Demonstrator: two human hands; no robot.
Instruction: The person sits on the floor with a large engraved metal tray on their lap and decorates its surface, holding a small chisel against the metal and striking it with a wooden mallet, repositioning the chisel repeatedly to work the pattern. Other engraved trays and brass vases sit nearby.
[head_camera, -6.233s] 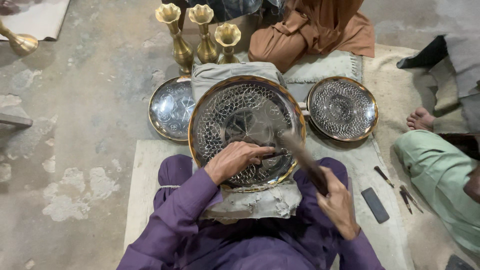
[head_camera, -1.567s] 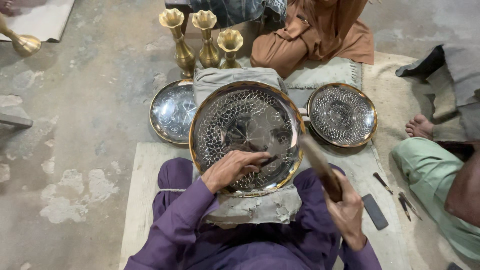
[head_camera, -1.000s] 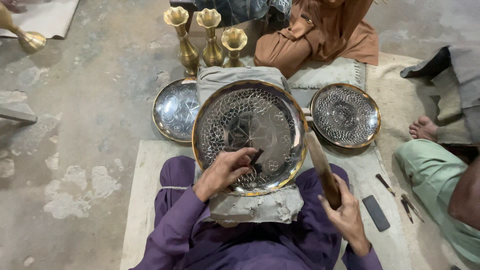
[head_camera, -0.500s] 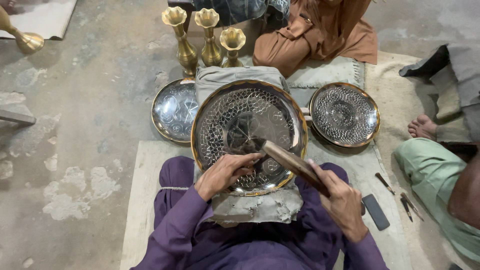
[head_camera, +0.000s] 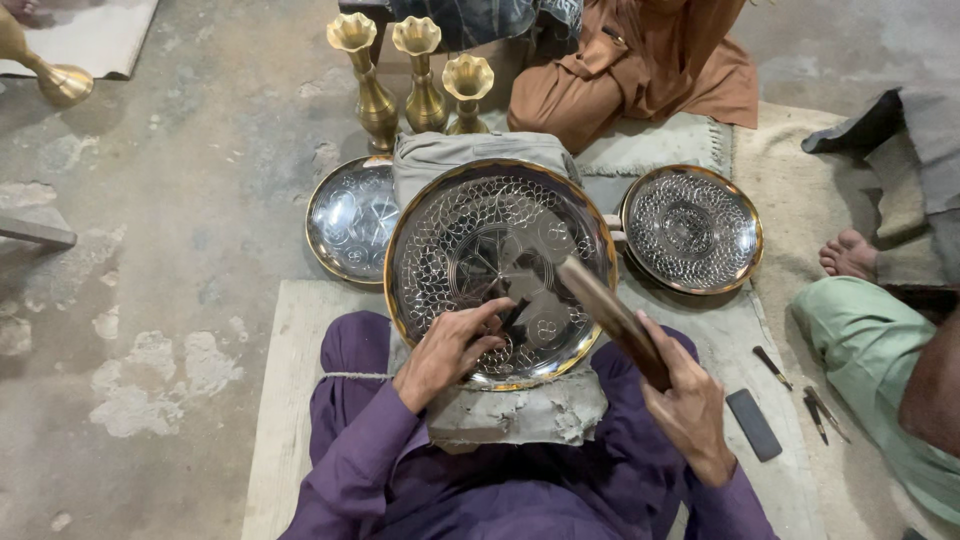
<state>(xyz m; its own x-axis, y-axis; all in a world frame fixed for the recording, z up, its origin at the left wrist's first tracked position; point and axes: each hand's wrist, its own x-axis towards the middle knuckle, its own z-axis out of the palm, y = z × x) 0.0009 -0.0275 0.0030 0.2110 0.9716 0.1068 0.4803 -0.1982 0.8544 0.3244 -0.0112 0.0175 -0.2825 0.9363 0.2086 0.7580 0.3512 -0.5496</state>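
Centrally, a large round engraved metal tray (head_camera: 480, 250) with a gold rim, propped on a grey padded block (head_camera: 520, 415) over the lap of a seated person in purple sleeves. At 7 o'clock on the tray, the left hand (head_camera: 450, 345), fingers pinched narrowly around a small dark chisel (head_camera: 512, 315) whose tip touches the patterned surface. At 4 o'clock, the right hand (head_camera: 685, 400), closed around the handle of a wooden mallet (head_camera: 610, 315), its head angled up and left, tilted above the tray's lower right part, just beside the chisel; touching or apart cannot be told. Left of the big tray, at 9 o'clock, a smaller silver plate (head_camera: 350, 220) lying flat on the concrete floor (head_camera: 150, 250), partly tucked under the tray's edge. At 3 o'clock, another engraved round plate (head_camera: 690, 228) with a gold rim on a mat. At 12 o'clock, three brass vases (head_camera: 420, 70) standing upright in a row, close together. Behind them, folded brown cloth (head_camera: 640, 70). Far upper left, part of another brass vessel (head_camera: 55, 75). At 4 o'clock on the mat, a flat dark stone (head_camera: 752, 424) and a few thin metal tools (head_camera: 800, 395) lying near one another. At the right edge, another person's bare foot (head_camera: 850, 255) and pale green trouser leg (head_camera: 870, 380).
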